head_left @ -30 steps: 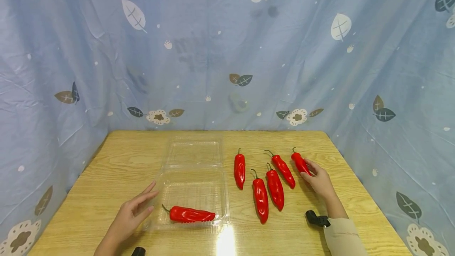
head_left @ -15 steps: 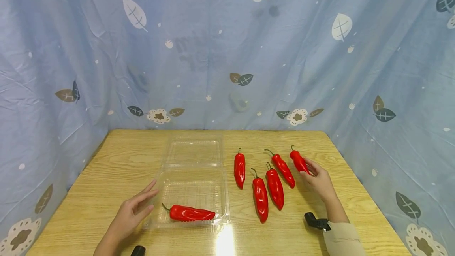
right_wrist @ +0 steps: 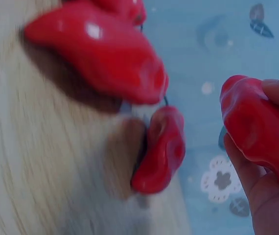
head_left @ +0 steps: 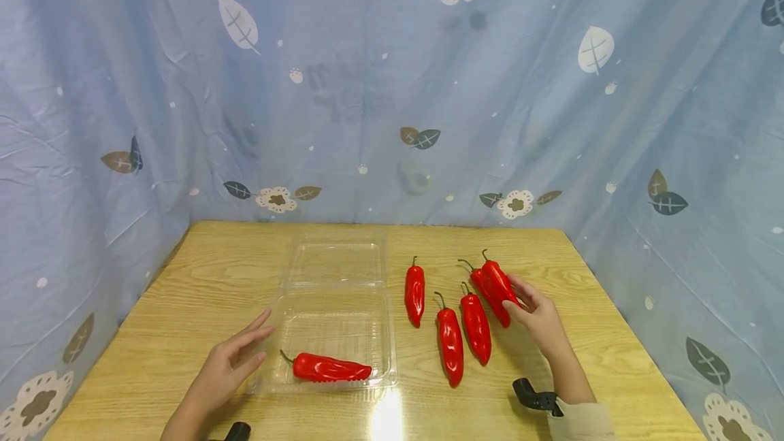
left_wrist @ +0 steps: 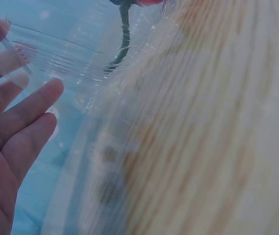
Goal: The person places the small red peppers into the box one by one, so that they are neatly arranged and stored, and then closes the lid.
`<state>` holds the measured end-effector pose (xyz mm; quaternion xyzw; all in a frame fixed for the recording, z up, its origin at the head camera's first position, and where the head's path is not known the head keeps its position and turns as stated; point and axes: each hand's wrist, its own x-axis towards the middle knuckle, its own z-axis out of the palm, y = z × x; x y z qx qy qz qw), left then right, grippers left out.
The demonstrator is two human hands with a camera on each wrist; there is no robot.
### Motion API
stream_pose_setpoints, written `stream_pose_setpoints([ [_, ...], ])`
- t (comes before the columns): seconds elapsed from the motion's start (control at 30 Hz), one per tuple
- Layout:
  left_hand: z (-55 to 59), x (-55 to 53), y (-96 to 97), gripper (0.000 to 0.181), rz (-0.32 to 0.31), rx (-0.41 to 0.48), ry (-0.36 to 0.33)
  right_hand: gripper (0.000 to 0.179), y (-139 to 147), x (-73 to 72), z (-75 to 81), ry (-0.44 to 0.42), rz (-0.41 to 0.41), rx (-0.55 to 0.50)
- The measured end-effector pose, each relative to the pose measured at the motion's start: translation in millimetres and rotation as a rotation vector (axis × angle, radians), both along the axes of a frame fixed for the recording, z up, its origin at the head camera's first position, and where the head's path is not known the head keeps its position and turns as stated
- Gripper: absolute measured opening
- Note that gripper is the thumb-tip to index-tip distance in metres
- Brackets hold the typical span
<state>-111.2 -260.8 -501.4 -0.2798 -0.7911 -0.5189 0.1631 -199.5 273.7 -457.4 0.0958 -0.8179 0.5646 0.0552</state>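
Observation:
My right hand (head_left: 536, 316) grips a red chili pepper (head_left: 499, 282) between thumb and fingers, its green stem pointing away. In the head view this pepper overlaps another red pepper (head_left: 480, 282) lying behind it. The right wrist view shows the held pepper (right_wrist: 259, 125) raised off the table, with other peppers (right_wrist: 98, 54) lying below. My left hand (head_left: 228, 364) is at the left side of a clear plastic clamshell box (head_left: 392, 332), fingers loosely extended. Inside the box's near half lies one red pepper (head_left: 331, 367). In the left wrist view, the left fingers (left_wrist: 32, 110) are beside the clear wall.
Three more red peppers lie on the wooden table (head_left: 214, 278) between the box and my right hand: one farther back (head_left: 414, 295), one nearer (head_left: 450, 346) and one beside it (head_left: 476, 327). The box's lid (head_left: 333, 264) lies opened toward the back. A blue patterned curtain (head_left: 367, 87) surrounds the table.
My right hand has moved left with the pepper it holds, from the right end of the row to over the neighbouring pepper. The left hand and the box have stayed in place.

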Motion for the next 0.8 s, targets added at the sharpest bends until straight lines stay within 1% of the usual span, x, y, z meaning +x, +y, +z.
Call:
stream_pose_setpoints([
  [0.13,-0.5,-0.4,0.3,0.041,-0.006,-0.005,-0.001,0.056,-11,6.3,3.2,0.009,0.012,0.008],
  [0.2,-0.9,-0.3,0.3,0.041,0.004,-0.015,0.0,0.055,-16,9.0,4.5,0.015,0.026,-0.005],
  [0.37,-0.3,0.3,0.7,0.042,0.017,-0.022,0.002,0.053,-29,12.8,7.2,0.043,0.095,-0.057],
  [0.47,0.4,0.8,0.7,0.042,0.02,-0.022,-0.005,0.053,-36,13.9,7.6,0.052,0.127,-0.065],
  [0.63,1.2,1.4,0.4,0.04,0.02,-0.019,-0.012,0.053,-47,16.2,6.2,0.035,0.152,-0.053],
  [0.8,1.2,1.6,0.0,0.04,0.013,-0.013,-0.006,0.053,-59,18.8,3.9,0.008,0.197,-0.078],
])
